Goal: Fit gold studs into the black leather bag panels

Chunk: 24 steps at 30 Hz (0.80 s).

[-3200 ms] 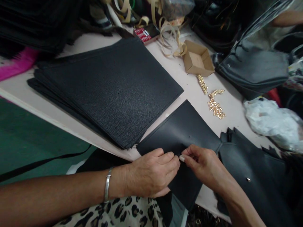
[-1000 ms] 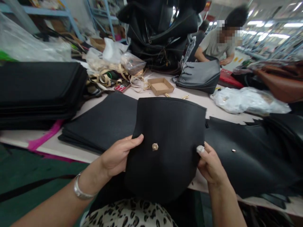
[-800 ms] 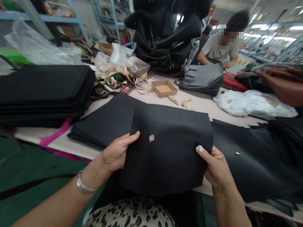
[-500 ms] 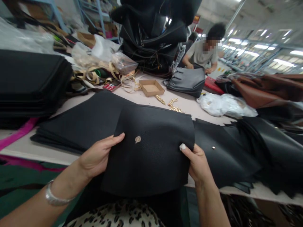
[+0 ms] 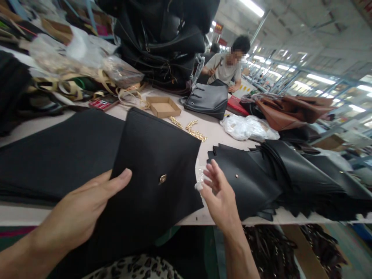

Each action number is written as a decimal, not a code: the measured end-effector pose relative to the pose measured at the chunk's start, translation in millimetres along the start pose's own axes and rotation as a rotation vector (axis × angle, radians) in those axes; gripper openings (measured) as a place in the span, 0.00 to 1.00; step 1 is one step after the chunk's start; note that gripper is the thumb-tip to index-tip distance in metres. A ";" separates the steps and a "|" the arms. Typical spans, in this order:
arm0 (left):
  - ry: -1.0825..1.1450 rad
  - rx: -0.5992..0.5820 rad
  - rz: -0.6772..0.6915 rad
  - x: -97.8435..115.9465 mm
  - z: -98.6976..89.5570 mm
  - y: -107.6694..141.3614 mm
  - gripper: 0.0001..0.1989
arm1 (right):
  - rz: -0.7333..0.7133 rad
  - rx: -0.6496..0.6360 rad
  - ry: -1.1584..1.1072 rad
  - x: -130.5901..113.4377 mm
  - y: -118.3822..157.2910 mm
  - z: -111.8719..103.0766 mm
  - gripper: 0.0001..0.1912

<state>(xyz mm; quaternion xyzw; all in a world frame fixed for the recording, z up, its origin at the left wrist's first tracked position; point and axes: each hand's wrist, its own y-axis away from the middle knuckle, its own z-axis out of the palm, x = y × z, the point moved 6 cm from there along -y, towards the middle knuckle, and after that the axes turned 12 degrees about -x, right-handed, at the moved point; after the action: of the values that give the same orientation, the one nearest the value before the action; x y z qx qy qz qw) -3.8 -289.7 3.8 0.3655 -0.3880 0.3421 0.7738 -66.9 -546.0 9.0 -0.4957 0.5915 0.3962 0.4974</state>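
A black leather panel [image 5: 157, 151] with a small gold metal fitting [image 5: 162, 178] is held up in front of me, tilted. My left hand [image 5: 95, 197] grips its left edge, thumb on the front face and fingers behind. Just off the panel's right edge, my right hand [image 5: 218, 193] is open with fingers apart; something white covers its thumb tip. Beside it on the table lie overlapping black leather panels [image 5: 247, 190], one bearing a similar fitting [image 5: 236, 176]. To the left is a stack of black leather sheets [image 5: 61, 151].
Behind the panel are a cardboard tray [image 5: 163, 108] and gold chains [image 5: 196, 131]. A tall pile of black bags [image 5: 162, 42] stands at the back. Across the table, a co-worker [image 5: 225, 64] handles a black bag [image 5: 207, 99]. Crumpled clear plastic [image 5: 248, 127] and brown leather [image 5: 290, 106] lie right.
My right hand has let go of the panel's right edge and opened. The panel has tilted, its right side lower, in my left hand. The view has swung to the right.
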 end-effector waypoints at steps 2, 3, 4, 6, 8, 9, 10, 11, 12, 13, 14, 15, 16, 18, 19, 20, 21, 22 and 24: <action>-0.196 -0.114 0.014 -3.4 20.8 8.5 0.20 | 0.026 -0.205 -0.190 -12.9 16.6 28.7 0.48; -0.341 -0.229 0.070 -4.7 34.5 12.1 0.21 | 0.035 -0.291 -0.268 -20.3 24.6 40.4 0.49; -0.498 -0.348 0.153 -6.3 48.4 15.9 0.22 | 0.035 -0.341 -0.321 -27.1 31.1 48.0 0.49; -0.762 -0.543 0.316 -12.2 72.3 21.7 0.27 | 0.026 -0.335 -0.374 -35.1 38.0 50.4 0.42; -0.867 -0.658 0.373 -19.9 87.6 20.0 0.30 | 0.025 -0.241 -0.395 -32.8 38.3 41.0 0.32; -0.854 -0.688 0.381 -21.8 92.8 16.9 0.30 | 0.026 -0.191 -0.401 -28.8 37.0 34.7 0.27; -0.816 -0.706 0.378 -22.8 96.9 13.0 0.30 | 0.036 -0.145 -0.401 -23.5 35.2 28.2 0.23; -0.767 -0.710 0.367 -23.2 99.6 8.9 0.29 | 0.057 -0.100 -0.402 -17.3 33.1 21.8 0.19; -0.717 -0.701 0.347 -23.5 100.8 4.9 0.28 | 0.088 -0.057 -0.410 -11.1 30.9 15.3 0.14; -0.676 -0.683 0.318 -24.1 100.5 1.3 0.27 | 0.122 -0.019 -0.429 -5.7 28.6 8.5 0.12; -0.645 -0.660 0.283 -25.2 99.0 -1.7 0.27 | 0.152 0.017 -0.455 -1.8 26.2 0.9 0.11; -0.626 -0.630 0.252 -26.3 96.1 -4.3 0.27 | 0.170 0.057 -0.476 0.0 23.7 -9.0 0.11; -0.613 -0.595 0.232 -27.0 92.1 -6.6 0.26 | 0.170 0.105 -0.485 -0.2 21.2 -22.2 0.12; -0.593 -0.518 0.208 -28.0 81.6 -11.6 0.23 | 0.128 0.244 -0.442 -4.3 18.2 -60.8 0.16; -0.585 -0.476 0.194 -29.0 75.2 -14.6 0.21 | 0.103 0.341 -0.390 -6.3 19.1 -86.0 0.16; -0.579 -0.435 0.179 -30.2 68.5 -17.8 0.20 | 0.087 0.438 -0.318 -7.4 21.6 -112.9 0.17; -0.577 -0.394 0.164 -31.5 61.7 -21.0 0.19 | 0.084 0.526 -0.224 -7.3 25.4 -140.1 0.18; -0.579 -0.360 0.142 -33.3 55.2 -24.0 0.19 | 0.097 0.599 -0.096 -6.5 30.0 -166.0 0.20; -0.583 -0.307 0.087 -36.9 43.4 -29.1 0.20 | 0.142 0.724 0.236 -4.1 40.2 -208.7 0.29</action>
<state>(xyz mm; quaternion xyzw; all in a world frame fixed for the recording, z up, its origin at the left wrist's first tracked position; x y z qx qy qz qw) -12.5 -349.3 -17.6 0.3102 -0.6554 0.1932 0.6610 -147.1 -738.2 51.9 -0.2880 0.7790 0.1353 0.5403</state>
